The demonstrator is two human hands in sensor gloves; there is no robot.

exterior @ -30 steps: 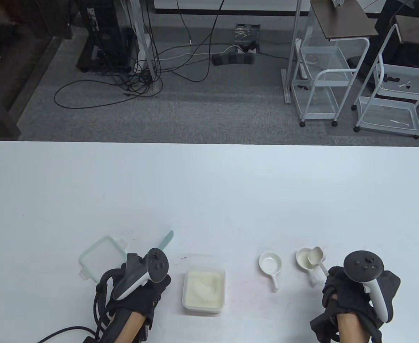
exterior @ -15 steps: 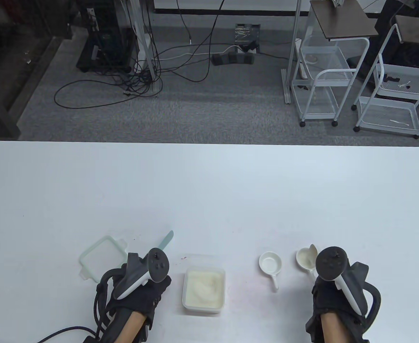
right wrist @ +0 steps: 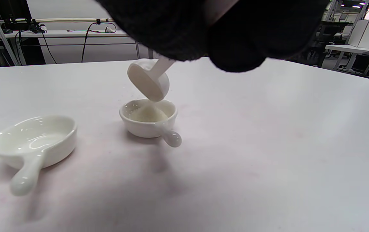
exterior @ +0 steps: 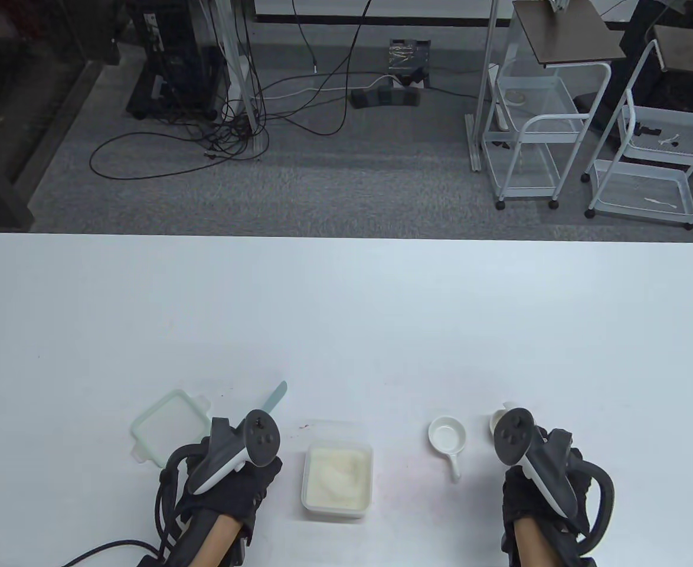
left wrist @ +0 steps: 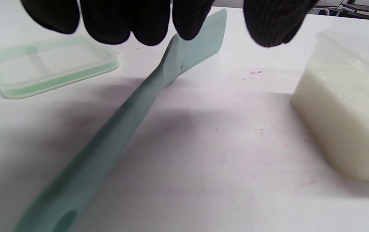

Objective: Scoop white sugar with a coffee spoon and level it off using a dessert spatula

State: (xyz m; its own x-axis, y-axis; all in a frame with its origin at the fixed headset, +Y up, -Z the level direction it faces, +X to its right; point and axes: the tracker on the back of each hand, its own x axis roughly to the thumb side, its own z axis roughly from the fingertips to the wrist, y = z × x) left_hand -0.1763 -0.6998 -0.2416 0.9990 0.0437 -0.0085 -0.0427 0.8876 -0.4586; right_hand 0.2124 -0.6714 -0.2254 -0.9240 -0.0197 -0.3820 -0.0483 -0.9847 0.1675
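My right hand (exterior: 538,490) grips the handle of the white coffee spoon (right wrist: 149,82). The spoon is tipped bowl-down over a small white handled dish (right wrist: 149,118), and white sugar falls from it onto a small heap in the dish. In the table view that dish (exterior: 494,420) is mostly hidden behind my right tracker. My left hand (exterior: 231,475) rests over the teal dessert spatula (left wrist: 158,83), which lies flat on the table; its fingers (left wrist: 132,22) hang above the blade without gripping it. The spatula's tip (exterior: 277,394) shows beyond the hand. The clear sugar container (exterior: 337,478) stands right of my left hand.
A second white handled dish (exterior: 447,437) sits between the container and my right hand; it looks empty in the right wrist view (right wrist: 34,140). The container's green-rimmed lid (exterior: 166,425) lies left of the spatula. The white table (exterior: 346,307) stretches far beyond.
My right hand has moved left over the right-hand dish and tipped the spoon, so the sugar pours out. My left hand and the spatula have not moved.
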